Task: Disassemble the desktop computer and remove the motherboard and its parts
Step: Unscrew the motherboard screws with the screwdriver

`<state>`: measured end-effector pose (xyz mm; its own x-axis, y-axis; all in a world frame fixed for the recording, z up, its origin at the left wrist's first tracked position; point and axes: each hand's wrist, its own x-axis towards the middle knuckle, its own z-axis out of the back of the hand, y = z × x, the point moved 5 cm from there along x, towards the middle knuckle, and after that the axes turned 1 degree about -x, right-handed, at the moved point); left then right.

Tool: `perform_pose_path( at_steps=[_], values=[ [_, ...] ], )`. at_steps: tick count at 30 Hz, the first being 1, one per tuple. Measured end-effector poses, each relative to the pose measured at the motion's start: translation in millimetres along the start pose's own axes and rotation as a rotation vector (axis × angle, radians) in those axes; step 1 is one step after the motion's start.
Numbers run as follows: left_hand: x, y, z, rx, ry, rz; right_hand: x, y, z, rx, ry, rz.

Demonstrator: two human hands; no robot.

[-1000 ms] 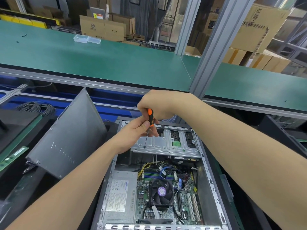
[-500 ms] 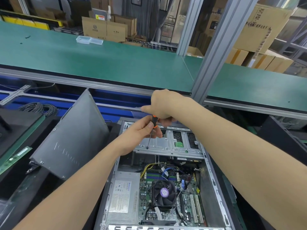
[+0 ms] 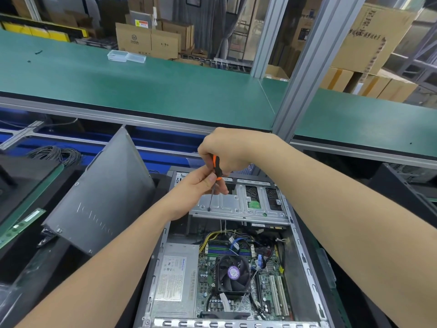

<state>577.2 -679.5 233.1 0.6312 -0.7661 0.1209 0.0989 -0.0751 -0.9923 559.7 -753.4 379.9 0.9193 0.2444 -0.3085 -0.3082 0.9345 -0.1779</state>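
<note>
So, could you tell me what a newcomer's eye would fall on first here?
Probably the centre, where the right hand grips an orange-and-black screwdriver from above and the left hand pinches it lower down, tip on the metal bracket at the far end of the open computer case. Then the black fan inside, and the grey side panel leaning at left.

The right hand has turned on the screwdriver; half a second ago its fingers covered almost all the handle, and now a longer stretch of orange and black shows beneath them; its forefinger, then poking out leftward, is now tucked in.
</note>
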Motion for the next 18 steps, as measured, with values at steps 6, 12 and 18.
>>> perform_pose_path(
  at_steps=[6, 12, 18],
  values=[
    [-1.2, -0.3, -0.9, 0.005, -0.013, -0.008, -4.6, 2.2, 4.6, 0.033, -0.02, 0.054],
    [-1.9, -4.0, -1.5, 0.023, 0.005, -0.018, -7.0, -5.2, 4.3, 0.084, -0.16, -0.331],
    [-4.8, -2.9, 0.5, 0.021, 0.005, -0.011, -2.1, -2.0, 2.1, 0.067, -0.092, -0.162]
  ],
)
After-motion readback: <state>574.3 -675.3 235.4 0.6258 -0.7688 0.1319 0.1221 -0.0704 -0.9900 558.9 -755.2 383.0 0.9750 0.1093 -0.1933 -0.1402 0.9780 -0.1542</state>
